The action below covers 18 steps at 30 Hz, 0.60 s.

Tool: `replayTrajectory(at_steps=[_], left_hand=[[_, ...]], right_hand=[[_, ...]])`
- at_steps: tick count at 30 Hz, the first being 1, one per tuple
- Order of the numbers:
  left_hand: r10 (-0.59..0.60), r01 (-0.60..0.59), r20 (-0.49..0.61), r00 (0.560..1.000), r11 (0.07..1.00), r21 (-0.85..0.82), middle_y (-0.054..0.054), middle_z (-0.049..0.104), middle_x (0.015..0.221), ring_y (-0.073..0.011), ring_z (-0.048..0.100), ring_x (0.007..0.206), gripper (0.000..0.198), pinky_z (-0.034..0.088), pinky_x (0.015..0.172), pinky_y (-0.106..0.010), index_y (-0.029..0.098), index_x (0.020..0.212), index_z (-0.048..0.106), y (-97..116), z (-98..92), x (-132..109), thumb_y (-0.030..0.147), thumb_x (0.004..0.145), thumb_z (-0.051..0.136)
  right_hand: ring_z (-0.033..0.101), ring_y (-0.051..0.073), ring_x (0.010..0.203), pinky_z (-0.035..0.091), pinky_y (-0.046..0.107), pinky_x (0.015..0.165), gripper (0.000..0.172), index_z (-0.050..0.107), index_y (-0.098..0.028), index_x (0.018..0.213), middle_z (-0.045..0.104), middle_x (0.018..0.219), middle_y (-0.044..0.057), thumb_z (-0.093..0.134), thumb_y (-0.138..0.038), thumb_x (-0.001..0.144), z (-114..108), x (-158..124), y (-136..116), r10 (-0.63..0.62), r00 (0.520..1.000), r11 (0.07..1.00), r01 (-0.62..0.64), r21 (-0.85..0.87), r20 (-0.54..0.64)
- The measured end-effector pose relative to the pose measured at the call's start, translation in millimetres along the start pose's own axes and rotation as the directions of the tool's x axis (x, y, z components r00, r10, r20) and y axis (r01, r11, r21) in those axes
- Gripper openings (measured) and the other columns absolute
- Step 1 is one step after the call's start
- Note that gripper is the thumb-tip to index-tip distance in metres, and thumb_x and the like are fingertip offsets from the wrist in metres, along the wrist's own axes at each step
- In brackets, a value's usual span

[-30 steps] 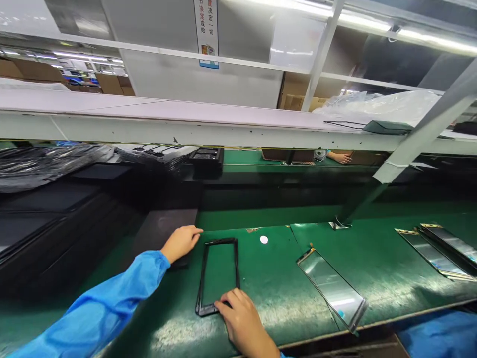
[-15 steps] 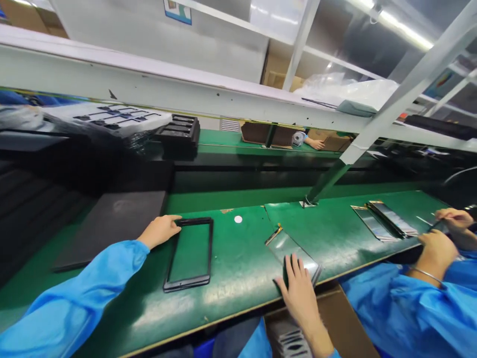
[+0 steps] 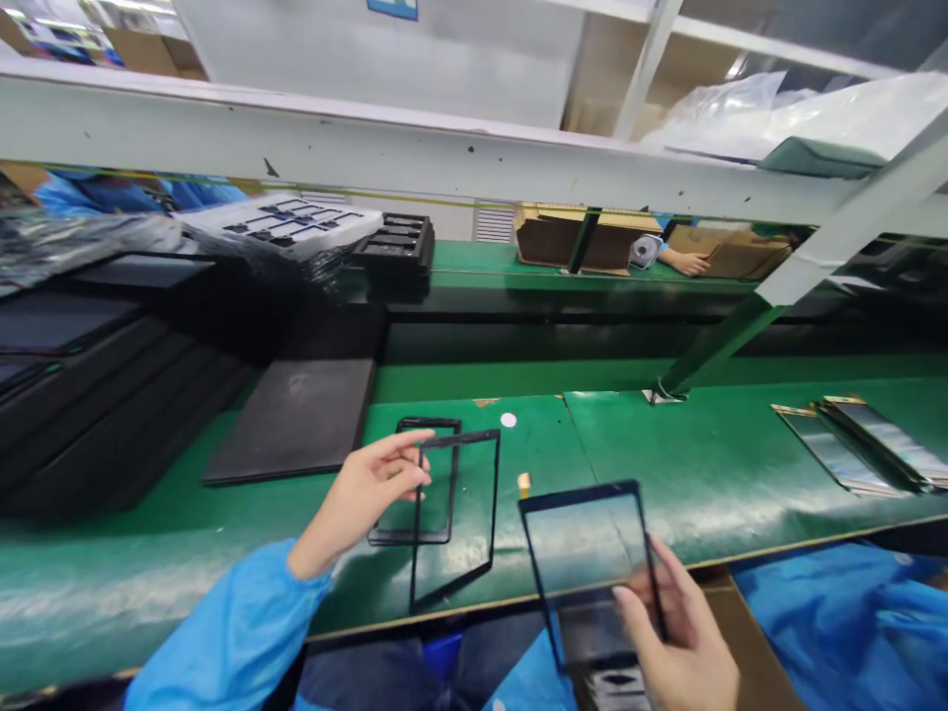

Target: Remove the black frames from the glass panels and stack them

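My left hand (image 3: 370, 499) pinches the upper left edge of a thin black rectangular frame (image 3: 496, 499), raised and tilted above the green bench. Behind it, a second black frame (image 3: 451, 484) lies flat on the bench. In my right hand (image 3: 685, 627) is a clear glass panel (image 3: 585, 538) with a black border, gripped at its lower right with the thumb over its face. A short orange ribbon cable (image 3: 524, 484) sticks up at the panel's top left corner. The held frame and the panel are apart, side by side.
Black trays (image 3: 118, 405) are stacked at left, beside a dark flat board (image 3: 296, 415). Several glass panels (image 3: 874, 444) lie at right. A slanted post (image 3: 730, 341) rises from the bench. A co-worker's blue sleeve (image 3: 844, 622) is at lower right, near a cardboard box (image 3: 755, 642).
My left hand has lifted one black frame off the other, which stays on the bench. My right hand has picked up the glass panel and tilted it upright. The view has shifted left.
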<state>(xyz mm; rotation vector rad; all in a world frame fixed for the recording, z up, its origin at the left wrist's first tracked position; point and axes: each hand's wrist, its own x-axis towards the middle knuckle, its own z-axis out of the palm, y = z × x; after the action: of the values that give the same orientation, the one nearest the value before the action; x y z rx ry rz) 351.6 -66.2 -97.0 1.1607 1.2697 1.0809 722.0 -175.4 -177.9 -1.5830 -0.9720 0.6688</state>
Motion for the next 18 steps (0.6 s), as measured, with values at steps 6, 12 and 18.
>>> replayTrajectory(at_steps=[6,12,18], left_hand=[[0.047,-0.043,0.033,0.998,0.993,-0.114,-0.005,0.074,0.086,-0.0168,0.071,0.076,0.037,0.063,0.065,-0.023,0.022,0.124,0.08,-5,31.1,-26,0.027,0.087,0.08],[0.093,-0.091,0.004,0.996,0.986,-0.138,-0.004,0.071,0.091,-0.0164,0.07,0.077,0.031,0.064,0.066,-0.023,0.028,0.118,0.084,-4,35.1,-36,0.028,0.087,0.082],[0.171,-0.167,0.026,0.985,0.978,-0.122,-0.004,0.069,0.093,-0.0158,0.069,0.08,0.028,0.062,0.069,-0.022,0.031,0.116,0.085,-5,36.3,-43,0.027,0.089,0.081]], right_hand=[[0.059,0.015,0.054,0.051,0.027,0.047,0.067,0.068,-0.024,0.136,0.068,0.077,-0.002,0.088,-0.042,0.075,69,-31,-45,0.252,0.924,0.881,-0.342,0.326,0.289],[0.057,0.011,0.051,0.046,0.022,0.045,0.071,0.069,-0.023,0.133,0.067,0.077,-0.004,0.093,-0.042,0.069,79,-39,-49,0.313,0.894,0.847,-0.415,0.333,0.319],[0.056,0.011,0.052,0.045,0.022,0.045,0.073,0.067,-0.024,0.136,0.068,0.076,-0.003,0.092,-0.042,0.07,80,-40,-54,0.324,0.895,0.846,-0.419,0.328,0.306]])
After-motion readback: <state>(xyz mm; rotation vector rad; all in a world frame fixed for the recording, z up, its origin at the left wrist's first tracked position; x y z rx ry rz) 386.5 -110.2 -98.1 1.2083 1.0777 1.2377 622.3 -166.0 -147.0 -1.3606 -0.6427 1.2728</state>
